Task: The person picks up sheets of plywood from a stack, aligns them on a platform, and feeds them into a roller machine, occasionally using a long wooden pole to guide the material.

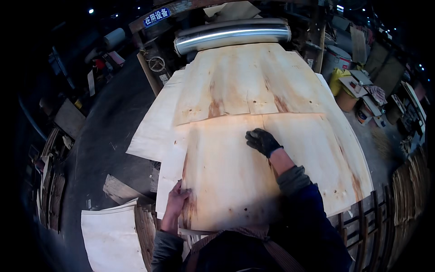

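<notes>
A pale wood veneer sheet [226,172] with brown streaks and small knots lies in front of me. My bare left hand [177,198] grips its left edge, with the fingertips partly hidden. On the sheet's upper middle rests my right hand [263,141], in a dark glove with the fingers curled in. Whatever those fingers hold, if anything, is hidden. Beyond it a second veneer sheet [244,77] runs back toward a shiny metal roller [233,37]. The two sheets meet along an uneven line just past my right hand.
More veneer [156,122] sticks out beneath on the left. A stack of sheets [111,238] stands at the lower left. A small handwheel [156,64] sits beside the roller frame. Tubs and a yellow bag [338,80] crowd the far right; metal racking [362,222] stands at the near right.
</notes>
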Demonstrator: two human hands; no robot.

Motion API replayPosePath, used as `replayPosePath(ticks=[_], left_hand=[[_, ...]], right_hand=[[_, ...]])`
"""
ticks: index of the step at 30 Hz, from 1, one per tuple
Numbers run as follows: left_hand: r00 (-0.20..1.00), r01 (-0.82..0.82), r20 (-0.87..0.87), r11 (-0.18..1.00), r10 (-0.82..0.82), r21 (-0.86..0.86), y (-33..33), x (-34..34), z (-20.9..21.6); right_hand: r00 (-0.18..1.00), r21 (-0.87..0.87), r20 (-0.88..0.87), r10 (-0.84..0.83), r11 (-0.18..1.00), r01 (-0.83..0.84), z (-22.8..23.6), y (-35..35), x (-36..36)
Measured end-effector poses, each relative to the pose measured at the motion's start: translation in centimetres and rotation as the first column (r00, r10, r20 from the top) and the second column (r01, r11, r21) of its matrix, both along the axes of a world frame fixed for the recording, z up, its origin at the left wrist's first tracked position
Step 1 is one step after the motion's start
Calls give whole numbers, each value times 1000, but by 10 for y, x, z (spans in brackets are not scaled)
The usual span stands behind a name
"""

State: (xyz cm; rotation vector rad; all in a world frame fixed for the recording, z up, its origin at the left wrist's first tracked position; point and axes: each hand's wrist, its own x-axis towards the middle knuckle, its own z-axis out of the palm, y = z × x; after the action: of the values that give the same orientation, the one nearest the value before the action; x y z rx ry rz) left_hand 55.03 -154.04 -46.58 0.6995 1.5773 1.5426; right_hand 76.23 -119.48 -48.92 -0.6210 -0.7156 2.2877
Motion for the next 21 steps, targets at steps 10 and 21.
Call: replayPosePath(ticks=[10,21], left_hand=[[972,-77,228,993,55,88,8,-12,44],[959,-68,279,994,42,84,50,-58,56]], right_hand=[[997,35,-25,-70,997,71,-9,-27,57],[998,30,-17,-63,998,63,29,-100,83]])
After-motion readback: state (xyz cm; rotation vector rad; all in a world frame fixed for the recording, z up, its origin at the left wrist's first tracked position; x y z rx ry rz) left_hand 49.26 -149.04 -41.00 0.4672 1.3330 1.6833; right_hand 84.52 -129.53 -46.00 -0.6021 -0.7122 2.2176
